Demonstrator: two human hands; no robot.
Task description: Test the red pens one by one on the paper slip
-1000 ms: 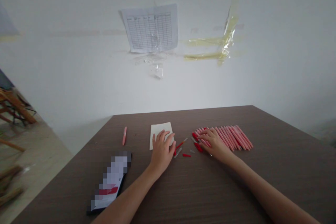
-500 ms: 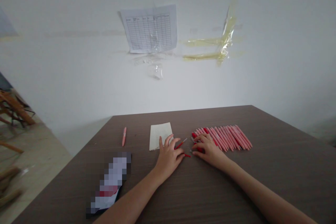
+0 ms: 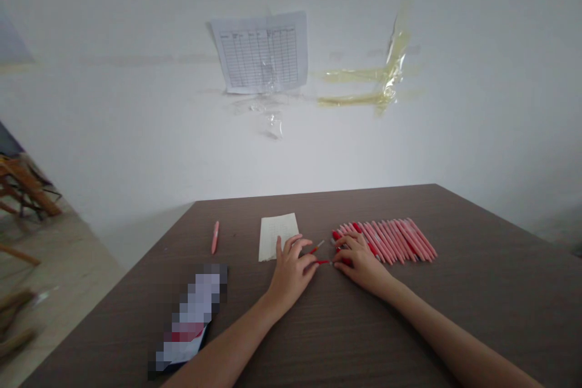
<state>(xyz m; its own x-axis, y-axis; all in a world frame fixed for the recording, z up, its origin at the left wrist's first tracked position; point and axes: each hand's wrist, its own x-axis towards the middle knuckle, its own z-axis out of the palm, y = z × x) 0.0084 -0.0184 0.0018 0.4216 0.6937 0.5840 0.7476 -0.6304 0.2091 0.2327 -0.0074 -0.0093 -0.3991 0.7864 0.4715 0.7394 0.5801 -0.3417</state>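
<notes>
My left hand [image 3: 291,267] pinches a thin red pen refill [image 3: 322,262] between thumb and forefinger, its free end pointing right. My right hand [image 3: 359,257] has its fingertips closed at that end, around a small pale piece too small to make out. Some red [image 3: 347,261] shows beneath the right fingers. Just beyond the left hand lies another slim stick, orange-red with a pale end [image 3: 320,244]. A row of pink pens [image 3: 395,239], with a few red parts among them, lies beside and partly behind my right hand. A small pale paper pad [image 3: 278,227] is partly covered by my left fingers.
One pink pen [image 3: 215,237] lies apart on the left of the brown table [image 3: 318,339]. Nearer me is a blurred-out flat item [image 3: 191,315] beside my left forearm. A white wall with a taped printed sheet [image 3: 264,54] rises behind the table.
The red refill has swung from slanting downward to nearly level, and its right end now meets my right fingertips. My right hand has shifted only slightly.
</notes>
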